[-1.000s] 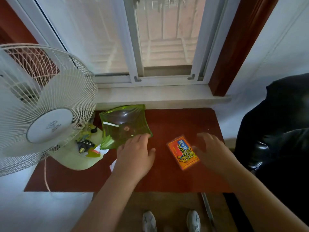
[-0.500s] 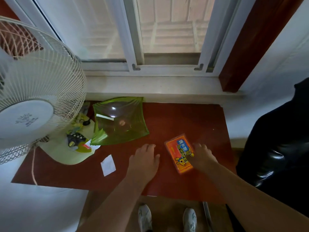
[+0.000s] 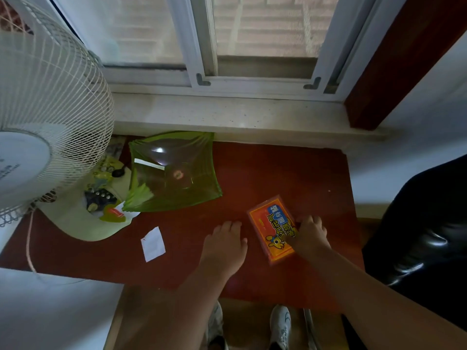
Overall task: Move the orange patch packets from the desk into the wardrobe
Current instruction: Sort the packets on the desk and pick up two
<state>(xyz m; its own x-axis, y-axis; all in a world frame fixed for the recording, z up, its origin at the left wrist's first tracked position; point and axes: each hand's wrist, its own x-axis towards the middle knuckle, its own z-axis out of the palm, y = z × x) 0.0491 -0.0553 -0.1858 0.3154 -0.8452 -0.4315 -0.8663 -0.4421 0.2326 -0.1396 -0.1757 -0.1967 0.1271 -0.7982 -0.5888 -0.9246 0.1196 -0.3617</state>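
The orange patch packets [image 3: 274, 229] lie flat as one small stack on the red-brown counter [image 3: 290, 173], toward its right side, and the wardrobe is not in view, so I judge the carrying has not begun. The person's right hand [image 3: 309, 236] rests on the right edge of the stack, the thumb laid over the printed face and the fingers curled down along the far side; this looks like a pinch to lift the thin stack off the flat surface, though I cannot tell if it is lifted at all. The left hand [image 3: 225, 245] lies flat and relaxed on the counter just beside the packets, holding nothing, probably to steady the body. Further left stand a green translucent dish [image 3: 174, 173], a small white paper slip [image 3: 153, 243] and a white table fan [image 3: 45, 117], well apart from the packets.
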